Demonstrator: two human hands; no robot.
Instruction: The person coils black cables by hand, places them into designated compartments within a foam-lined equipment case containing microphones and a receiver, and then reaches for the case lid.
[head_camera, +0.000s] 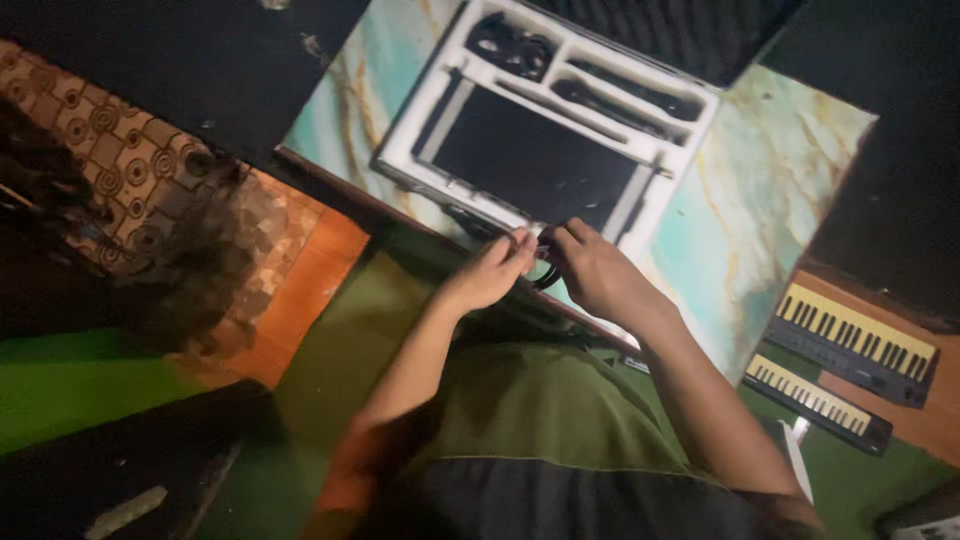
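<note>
Left hand (490, 272), right hand (592, 270) together; fingers curled

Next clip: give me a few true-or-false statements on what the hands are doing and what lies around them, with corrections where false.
1. Both hands meet at the near edge of the white foam tray. True: the left hand and right hand pinch a small dark thing there; what it is cannot be told.
2. The tray's large compartment holds a red box. False: it shows only a dark surface.
3. Two keyboards lie to the person's right. True.
4. The tray sits on a plain wooden table. False: the table has a marbled turquoise top.
5. The right hand rests on a keyboard. False: it is at the tray's edge.
</note>
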